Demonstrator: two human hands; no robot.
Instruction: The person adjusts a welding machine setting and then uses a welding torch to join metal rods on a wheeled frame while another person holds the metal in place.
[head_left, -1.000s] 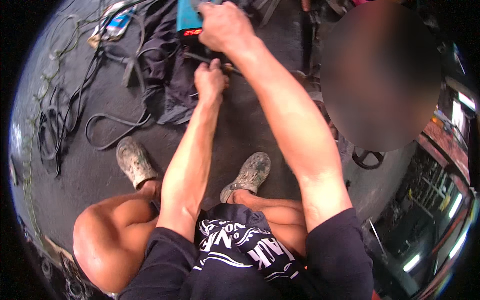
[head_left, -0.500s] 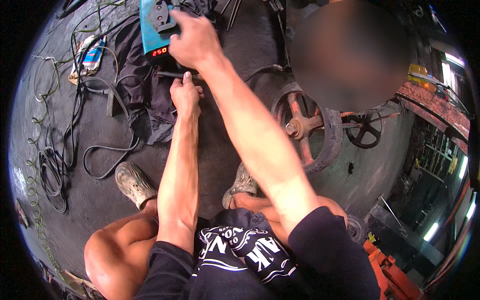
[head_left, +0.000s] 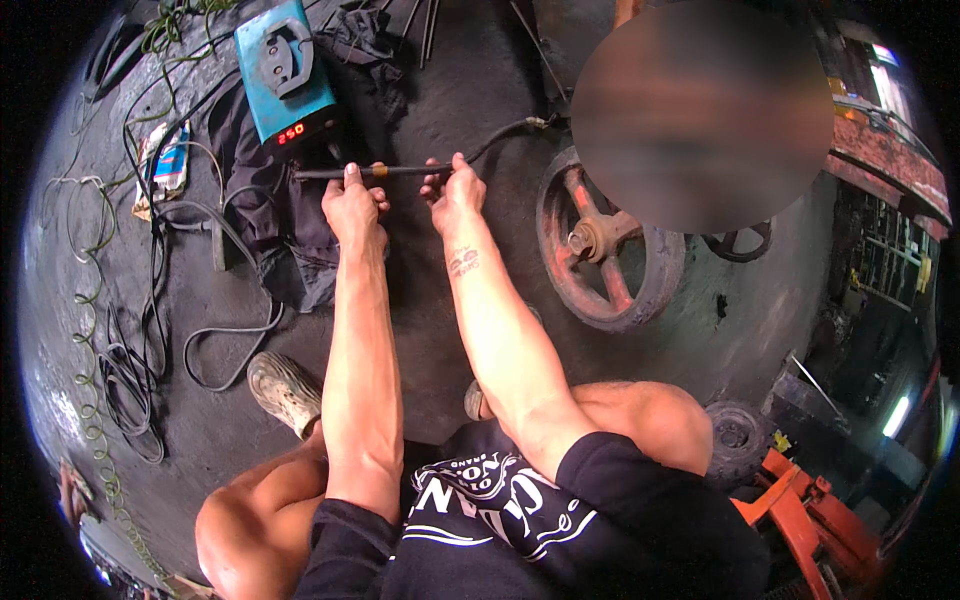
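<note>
A: What are the hands doing?

B: The left hand (head_left: pixel 352 208) has its thumb on top and fingers curled round a black cable (head_left: pixel 415 170), just left of its yellowish band (head_left: pixel 379 170). The right hand (head_left: pixel 460 190) grips the same cable farther right, thumb and fingers closed on it. The stretch between them runs nearly straight.

A: And around them?

B: The blue box (head_left: pixel 255 90) sits just beyond the left hand, on a dark cloth (head_left: pixel 310 285), its red display (head_left: pixel 290 133) lit. A spoked wheel (head_left: pixel 596 240) is off to the right, and a blue-and-white packet (head_left: pixel 168 165) lies to the left.

A: How far along would you say it is?

B: Fairly early, I'd judge: the box looks powered and the cable is in hand. Neither hand has let go, so the handling is unfinished.

A: Is the cable joined to the box?

B: Can't tell. Its left end shows against the cloth, below the box, but the dark there swallows any link. To the right it curves up to a fitting (head_left: pixel 537 122), then is lost near a blurred patch (head_left: pixel 700 115), which also covers part of a smaller wheel (head_left: pixel 742 243).
</note>
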